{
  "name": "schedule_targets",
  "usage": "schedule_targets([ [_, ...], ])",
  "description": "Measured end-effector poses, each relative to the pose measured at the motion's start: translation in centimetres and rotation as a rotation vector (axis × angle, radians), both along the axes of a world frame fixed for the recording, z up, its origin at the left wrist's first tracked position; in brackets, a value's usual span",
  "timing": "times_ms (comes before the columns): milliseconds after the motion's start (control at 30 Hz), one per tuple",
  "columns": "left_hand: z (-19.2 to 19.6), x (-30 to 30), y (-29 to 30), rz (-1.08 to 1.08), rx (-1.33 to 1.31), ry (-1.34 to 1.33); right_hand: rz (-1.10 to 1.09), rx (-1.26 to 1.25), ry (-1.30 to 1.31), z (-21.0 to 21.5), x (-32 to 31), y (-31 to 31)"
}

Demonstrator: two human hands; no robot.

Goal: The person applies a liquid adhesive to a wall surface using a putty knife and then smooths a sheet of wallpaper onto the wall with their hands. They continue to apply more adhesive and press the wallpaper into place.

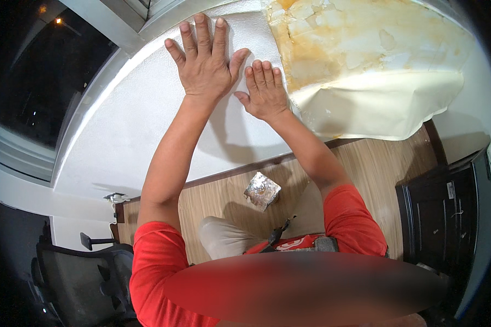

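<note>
My left hand lies flat with spread fingers on a white textured wall covering, up near the window frame. Lower and to the right, my right hand presses flat on the same white covering, its fingers straight and close together, thumb out. It is close to the edge where the covering meets a yellowed, stained wall patch with torn paper remains. From that patch a loose cream sheet hangs down, its lower edge curling off the wall. Neither hand holds anything.
On the wood floor between wall and knees stands a foil-covered square object. A black mesh chair is at lower left, near a wall outlet with a plug. A dark cabinet stands at right; a dark window is upper left.
</note>
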State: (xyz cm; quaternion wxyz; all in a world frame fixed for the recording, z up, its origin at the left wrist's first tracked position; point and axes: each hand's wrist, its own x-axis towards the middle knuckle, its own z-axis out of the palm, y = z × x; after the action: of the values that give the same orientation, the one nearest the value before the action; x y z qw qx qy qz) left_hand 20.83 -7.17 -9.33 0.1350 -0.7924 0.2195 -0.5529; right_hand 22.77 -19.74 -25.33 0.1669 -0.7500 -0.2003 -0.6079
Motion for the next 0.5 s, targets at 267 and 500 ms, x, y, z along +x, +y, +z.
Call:
schedule_targets([
  [267,1.0,-0.9,-0.1,0.009,-0.015,0.039,0.067,-0.031,-0.128,1.5,0.1,0.9],
  [500,1.2,-1.0,-0.2,0.008,-0.020,0.062,-0.042,-0.070,-0.047,3.1,-0.6,0.7],
])
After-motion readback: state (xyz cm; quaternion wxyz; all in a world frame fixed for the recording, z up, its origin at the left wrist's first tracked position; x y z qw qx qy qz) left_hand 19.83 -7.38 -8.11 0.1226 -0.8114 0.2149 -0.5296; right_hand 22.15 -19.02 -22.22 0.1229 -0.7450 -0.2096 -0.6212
